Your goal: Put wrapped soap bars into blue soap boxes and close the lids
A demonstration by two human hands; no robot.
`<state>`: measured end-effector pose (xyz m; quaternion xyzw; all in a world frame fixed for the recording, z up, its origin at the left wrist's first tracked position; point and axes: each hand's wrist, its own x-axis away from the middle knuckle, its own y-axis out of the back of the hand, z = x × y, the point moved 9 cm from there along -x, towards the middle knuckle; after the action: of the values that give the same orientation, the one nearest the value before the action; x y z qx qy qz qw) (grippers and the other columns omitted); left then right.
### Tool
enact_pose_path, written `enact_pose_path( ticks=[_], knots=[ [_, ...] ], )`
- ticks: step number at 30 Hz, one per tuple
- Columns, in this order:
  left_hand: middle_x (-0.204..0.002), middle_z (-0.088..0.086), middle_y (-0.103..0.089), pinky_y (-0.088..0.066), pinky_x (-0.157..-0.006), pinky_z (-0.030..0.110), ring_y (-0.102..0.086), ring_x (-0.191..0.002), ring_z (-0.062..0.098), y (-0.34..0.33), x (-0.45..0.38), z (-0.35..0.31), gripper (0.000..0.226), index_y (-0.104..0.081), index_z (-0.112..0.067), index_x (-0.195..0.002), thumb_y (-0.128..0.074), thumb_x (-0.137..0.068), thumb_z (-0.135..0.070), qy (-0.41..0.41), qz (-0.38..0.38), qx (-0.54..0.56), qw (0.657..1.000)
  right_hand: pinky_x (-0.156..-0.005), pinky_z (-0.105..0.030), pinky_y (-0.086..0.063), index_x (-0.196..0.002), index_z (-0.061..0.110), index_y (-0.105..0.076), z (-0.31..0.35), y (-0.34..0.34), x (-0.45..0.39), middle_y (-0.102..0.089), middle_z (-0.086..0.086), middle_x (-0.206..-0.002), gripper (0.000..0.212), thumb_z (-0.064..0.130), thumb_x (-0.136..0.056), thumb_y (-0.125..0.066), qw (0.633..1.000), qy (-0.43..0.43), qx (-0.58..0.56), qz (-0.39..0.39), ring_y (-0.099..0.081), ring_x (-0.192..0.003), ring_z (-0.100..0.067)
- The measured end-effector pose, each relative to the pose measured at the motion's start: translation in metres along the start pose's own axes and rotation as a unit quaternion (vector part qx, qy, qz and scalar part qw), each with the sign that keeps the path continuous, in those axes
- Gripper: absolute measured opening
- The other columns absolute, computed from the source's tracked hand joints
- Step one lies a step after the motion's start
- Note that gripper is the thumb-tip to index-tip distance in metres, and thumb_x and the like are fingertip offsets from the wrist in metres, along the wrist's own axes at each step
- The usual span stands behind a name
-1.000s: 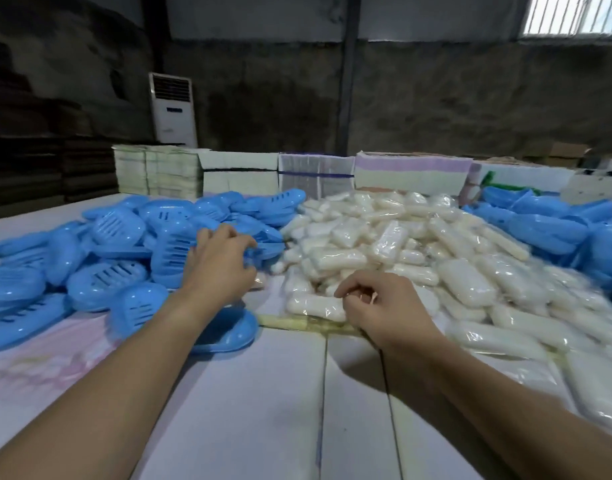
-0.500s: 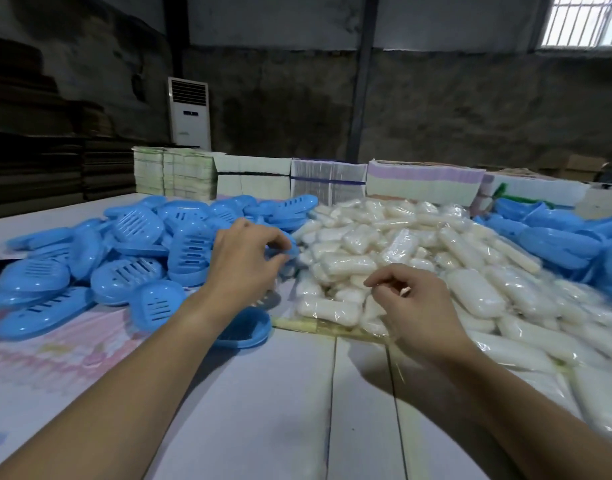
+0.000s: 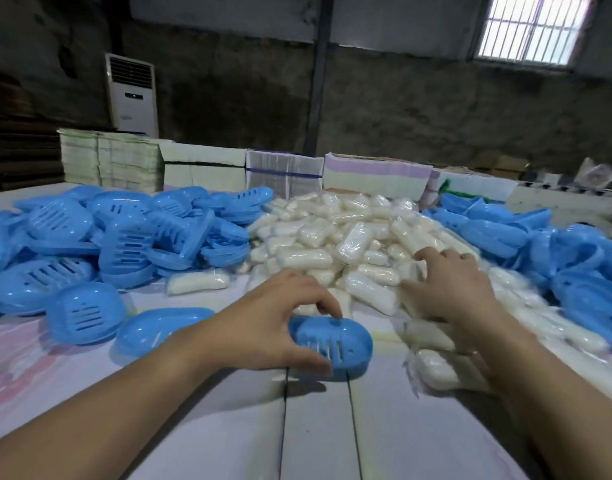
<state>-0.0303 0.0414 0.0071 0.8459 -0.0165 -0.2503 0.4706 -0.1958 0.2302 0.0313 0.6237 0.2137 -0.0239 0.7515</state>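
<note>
A packing warehouse: bare concrete walls (image 3: 401,109), stacked cartons (image 3: 204,168) (flat, bundled), bulk soap bars (image 3: 332,237).

Bright blue slotted soap boxes (image 3: 89,237), creamy white wrapped soap bars (image 3: 335,233), pale white table (image 3: 318,427) with pink smudges

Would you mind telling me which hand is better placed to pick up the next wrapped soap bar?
Right hand: it already rests on the soap pile, while the left hand grips a blue box.

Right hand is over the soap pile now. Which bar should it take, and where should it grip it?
Probably the wrapped soap bar nearest the right hand. It lies exposed on the pile's front slope, long axis slanting. Come from above and pinch across its narrow middle; the loose wrap at the ends looks slippery.
</note>
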Motion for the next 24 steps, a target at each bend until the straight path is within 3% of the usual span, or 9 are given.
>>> enact_pose_path(
  ticks=[4,8,10,12,14,15,17,20,24],
  knots=[
    [-0.116,-0.036,-0.044,-0.035,-0.09,0.007,-0.042,-0.114,-0.01,-0.005,0.002,0.014,0.066,-0.051,-0.049,-0.121,-0.082,-0.064,-0.061,0.04,0.05,-0.055,0.996,-0.096,-0.046,-0.038,-0.139,0.027,-0.038,-0.005,-0.004,0.005,-0.051,-0.007,-0.14,0.062,0.053,-0.085,-0.052,0.999,-0.015,0.043,-0.016,-0.036,-0.13,-0.033],
    [-0.109,-0.03,-0.052,-0.051,-0.082,0.017,-0.055,-0.103,-0.007,-0.004,0.004,0.024,0.078,-0.046,-0.058,-0.123,-0.085,-0.056,-0.06,0.102,0.043,0.011,0.994,-0.091,-0.043,-0.042,-0.13,0.025,-0.044,0.001,-0.001,0.008,-0.056,-0.008,-0.13,0.057,0.048,-0.081,-0.06,0.998,0.01,0.053,-0.031,-0.044,-0.12,-0.032],
    [-0.107,-0.031,-0.054,-0.052,-0.067,0.012,-0.06,-0.1,-0.005,-0.007,0.006,0.025,0.076,-0.047,-0.061,-0.122,-0.086,-0.057,-0.055,0.113,0.066,0.066,0.989,-0.086,-0.04,-0.044,-0.131,0.025,-0.045,0.001,-0.001,0.012,-0.058,-0.007,-0.127,0.062,0.044,-0.076,-0.065,0.999,0.015,0.007,-0.03,-0.047,-0.117,-0.03],
    [-0.107,-0.033,-0.055,-0.051,-0.064,0.01,-0.06,-0.101,-0.005,-0.008,0.009,0.023,0.075,-0.047,-0.063,-0.122,-0.086,-0.06,-0.049,0.11,0.087,0.095,0.986,-0.082,-0.037,-0.046,-0.133,0.028,-0.047,0.0,0.002,0.014,-0.06,-0.005,-0.123,0.065,0.041,-0.072,-0.07,0.998,0.018,-0.059,-0.033,-0.051,-0.114,-0.028],
    [-0.107,-0.029,-0.059,-0.057,-0.067,0.02,-0.063,-0.101,0.001,-0.008,0.01,0.025,0.075,-0.047,-0.063,-0.121,-0.087,-0.061,-0.045,0.12,0.093,0.121,0.981,-0.079,-0.032,-0.049,-0.13,0.031,-0.052,0.004,0.006,0.018,-0.062,-0.001,-0.116,0.063,0.036,-0.071,-0.074,0.988,0.039,-0.144,-0.036,-0.057,-0.105,-0.021],
    [-0.107,-0.025,-0.06,-0.06,-0.067,0.028,-0.065,-0.1,0.005,-0.008,0.011,0.027,0.076,-0.048,-0.063,-0.121,-0.087,-0.06,-0.044,0.132,0.089,0.14,0.977,-0.073,-0.021,-0.049,-0.126,0.033,-0.056,0.01,0.008,0.021,-0.061,0.001,-0.112,0.059,0.033,-0.07,-0.076,0.978,0.058,-0.196,-0.035,-0.06,-0.096,-0.013],
    [-0.106,-0.021,-0.062,-0.06,-0.064,0.034,-0.065,-0.099,0.009,-0.01,0.011,0.029,0.08,-0.047,-0.062,-0.123,-0.089,-0.057,-0.044,0.146,0.077,0.159,0.973,-0.061,-0.007,-0.041,-0.115,0.04,-0.062,0.027,0.013,0.029,-0.061,0.008,-0.105,0.052,0.029,-0.068,-0.081,0.95,0.105,-0.293,-0.013,-0.059,-0.082,0.0],
    [-0.105,-0.023,-0.064,-0.058,-0.068,0.027,-0.066,-0.1,0.007,-0.014,0.008,0.026,0.088,-0.042,-0.059,-0.128,-0.088,-0.053,-0.051,0.143,0.07,0.141,0.977,-0.065,-0.006,-0.04,-0.104,0.046,-0.065,0.066,0.012,0.048,-0.061,0.015,-0.1,0.049,0.028,-0.064,-0.086,0.914,0.187,-0.354,0.061,-0.056,-0.084,0.001],
    [-0.107,-0.022,-0.067,-0.058,-0.082,0.025,-0.066,-0.099,0.002,-0.01,0.005,0.026,0.073,-0.052,-0.05,-0.117,-0.091,-0.055,-0.048,0.141,0.058,0.124,0.981,-0.067,-0.013,-0.046,-0.107,0.043,-0.065,0.101,0.005,0.07,-0.062,0.016,-0.101,0.05,0.026,-0.066,-0.087,0.888,0.26,-0.352,0.141,-0.056,-0.086,-0.006]
  ],
)
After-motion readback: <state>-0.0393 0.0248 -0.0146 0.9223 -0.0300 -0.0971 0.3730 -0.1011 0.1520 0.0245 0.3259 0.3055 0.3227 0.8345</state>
